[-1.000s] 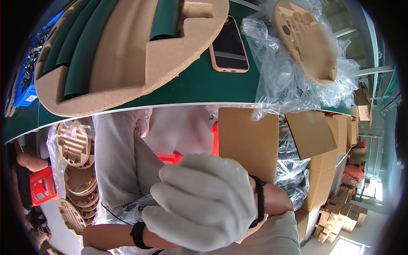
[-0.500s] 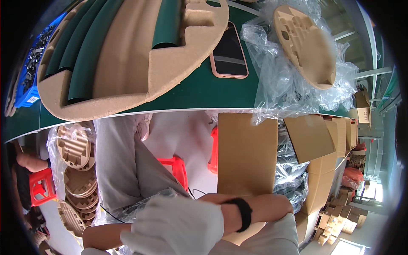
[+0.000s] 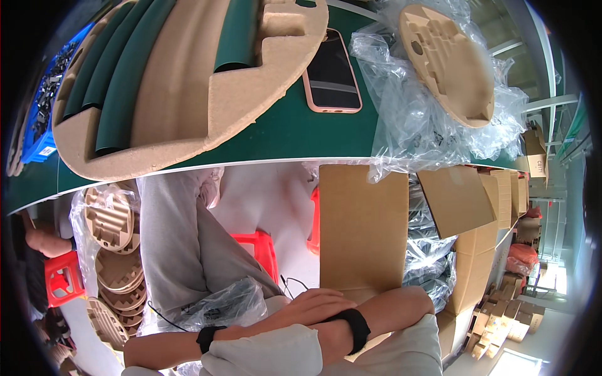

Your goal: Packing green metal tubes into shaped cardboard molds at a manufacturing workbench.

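My left hand [image 3: 301,311] is bare, with a black band [image 3: 210,339] at its wrist. It stretches across to my right forearm, its fingers extended and lying close to the other black band [image 3: 357,332]. In front of my left wrist is my right hand [image 3: 266,352], in a white glove. The right fingers are hidden, so whether they hold anything does not show. Just beyond my left forearm, a crumpled clear plastic bag [image 3: 235,302] lies on my lap.
On the green table [image 3: 282,135] are a large moulded pulp tray [image 3: 241,109] with green tubes, a phone [image 3: 332,75], clear plastic sheeting [image 3: 401,125] under an oval pulp tray [image 3: 439,56], and a blue bin [image 3: 50,94]. Open cartons [image 3: 364,225] stand right; stacked pulp trays [image 3: 116,269] left.
My gloved right hand has lowered from in front of my left hand. My bare left hand and its wristband now show. The view has shifted slightly.
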The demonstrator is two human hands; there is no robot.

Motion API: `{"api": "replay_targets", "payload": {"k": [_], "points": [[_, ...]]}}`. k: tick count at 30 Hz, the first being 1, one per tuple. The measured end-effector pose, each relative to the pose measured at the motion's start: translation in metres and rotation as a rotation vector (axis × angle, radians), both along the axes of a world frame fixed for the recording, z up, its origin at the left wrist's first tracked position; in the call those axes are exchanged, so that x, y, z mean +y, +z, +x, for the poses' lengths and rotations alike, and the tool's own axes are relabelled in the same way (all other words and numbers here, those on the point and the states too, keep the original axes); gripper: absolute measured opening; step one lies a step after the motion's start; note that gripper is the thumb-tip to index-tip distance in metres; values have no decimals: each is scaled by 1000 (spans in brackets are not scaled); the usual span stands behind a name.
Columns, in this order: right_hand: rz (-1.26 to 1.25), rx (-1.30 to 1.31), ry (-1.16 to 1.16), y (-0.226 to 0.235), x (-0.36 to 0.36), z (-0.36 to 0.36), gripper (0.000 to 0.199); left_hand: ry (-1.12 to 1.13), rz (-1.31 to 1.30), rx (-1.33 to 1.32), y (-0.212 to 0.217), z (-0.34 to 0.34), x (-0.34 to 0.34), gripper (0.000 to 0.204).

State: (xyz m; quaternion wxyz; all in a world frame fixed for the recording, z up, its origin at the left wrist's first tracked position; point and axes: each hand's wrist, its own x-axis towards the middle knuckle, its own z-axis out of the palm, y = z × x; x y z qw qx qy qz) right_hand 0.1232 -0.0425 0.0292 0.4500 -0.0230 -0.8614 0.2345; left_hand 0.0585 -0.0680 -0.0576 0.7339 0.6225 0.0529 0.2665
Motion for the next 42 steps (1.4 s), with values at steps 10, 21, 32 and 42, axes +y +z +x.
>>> {"api": "replay_targets", "payload": {"k": [10,21,32,42], "points": [[-107,34,4,-2,-3,2,30,-22,-14,7,-3,3,-4,68],[-280,26,94,2,-26,1,40,-102,119,17,7,7,2,47],[-392,-109,112,7,5,14,41,-113,76,270,-15,-3,1,62],[-616,-334,-132,-7,36,50,37,350,204,322,61,-113,52,41]]}}
